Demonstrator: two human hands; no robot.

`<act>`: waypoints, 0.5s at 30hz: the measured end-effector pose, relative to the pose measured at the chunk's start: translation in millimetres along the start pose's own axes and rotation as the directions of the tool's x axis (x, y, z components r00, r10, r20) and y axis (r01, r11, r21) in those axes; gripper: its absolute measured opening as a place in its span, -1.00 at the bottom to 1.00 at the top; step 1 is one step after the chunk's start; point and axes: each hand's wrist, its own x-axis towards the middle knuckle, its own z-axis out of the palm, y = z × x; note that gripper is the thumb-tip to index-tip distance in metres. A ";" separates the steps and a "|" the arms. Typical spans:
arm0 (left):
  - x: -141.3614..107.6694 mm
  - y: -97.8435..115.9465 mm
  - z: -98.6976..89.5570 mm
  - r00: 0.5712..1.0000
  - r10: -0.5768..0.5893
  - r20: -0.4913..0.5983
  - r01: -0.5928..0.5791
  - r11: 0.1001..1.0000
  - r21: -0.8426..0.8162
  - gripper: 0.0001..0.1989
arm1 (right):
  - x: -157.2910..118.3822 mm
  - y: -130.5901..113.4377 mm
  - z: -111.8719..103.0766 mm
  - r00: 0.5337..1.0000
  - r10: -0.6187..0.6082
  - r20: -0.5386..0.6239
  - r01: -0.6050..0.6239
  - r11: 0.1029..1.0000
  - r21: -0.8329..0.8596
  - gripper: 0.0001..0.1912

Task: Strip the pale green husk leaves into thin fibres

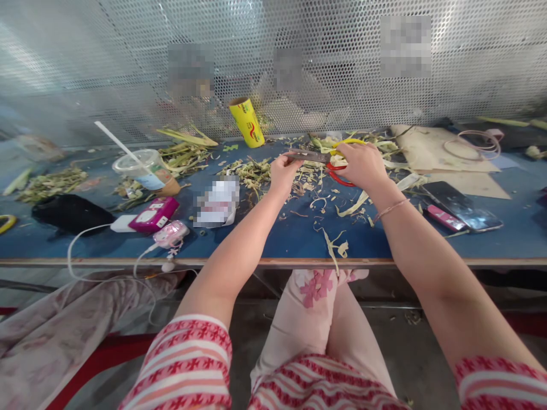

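Note:
My right hand (365,164) grips a pair of scissors (314,156), its fingers around one yellow and one red handle. The dark blades point left, over the scraps on the blue table. At their tip my left hand (284,173) is closed in a pinch. Whatever sits between those fingers is too small or too hidden to name. Cut pale-green dried plant pieces (252,171) lie below and around both hands. Longer dry strips (356,205) are scattered nearer me, below my right hand.
Left of my hands are a phone (217,200), a plastic cup with a straw (147,173), a magenta power adapter (154,214) and a black pouch (72,213). A yellow roll (248,122) stands behind. At right are a dark phone (461,205) and cardboard (427,149). Another person's leg (81,324) shows left.

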 end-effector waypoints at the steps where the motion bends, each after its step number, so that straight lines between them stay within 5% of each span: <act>1: -0.5 0.4 0.0 1.000 0.004 0.001 -0.004 1.000 0.006 -0.89 | 0.0 0.2 -0.3 1.000 0.003 0.003 -0.003 1.000 -0.006 -0.67; 9: -2.8 2.4 -1.2 0.999 0.008 0.036 -0.008 1.000 -0.014 -0.91 | -0.1 -4.4 -7.8 0.987 0.153 0.044 -0.153 0.988 -0.010 -0.62; 15: 0.3 0.2 -3.6 0.996 -0.073 0.050 0.080 0.987 -0.141 -0.89 | 3.6 1.6 -6.8 0.911 0.397 0.109 -0.406 0.911 0.075 -0.43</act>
